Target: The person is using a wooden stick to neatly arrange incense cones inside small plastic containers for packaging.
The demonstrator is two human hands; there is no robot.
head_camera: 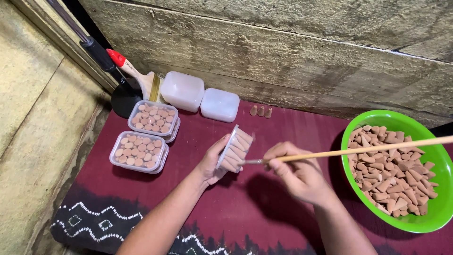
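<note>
My left hand (211,163) holds a small clear plastic box (234,148) tilted on its side, with tan cone-shaped pieces packed inside. My right hand (297,172) grips a long thin wooden stick (368,150) with a metal tip that reaches the box's open side. The stick's far end passes over a green bowl (436,208) holding several loose tan cones (391,177) at the right.
Two filled clear boxes (139,152) (153,118) sit at the left on the maroon patterned cloth (264,212). Two white lidded containers (182,90) (220,105), a brush with a red-tipped handle (134,72), and three loose cones (261,111) lie by the stone wall.
</note>
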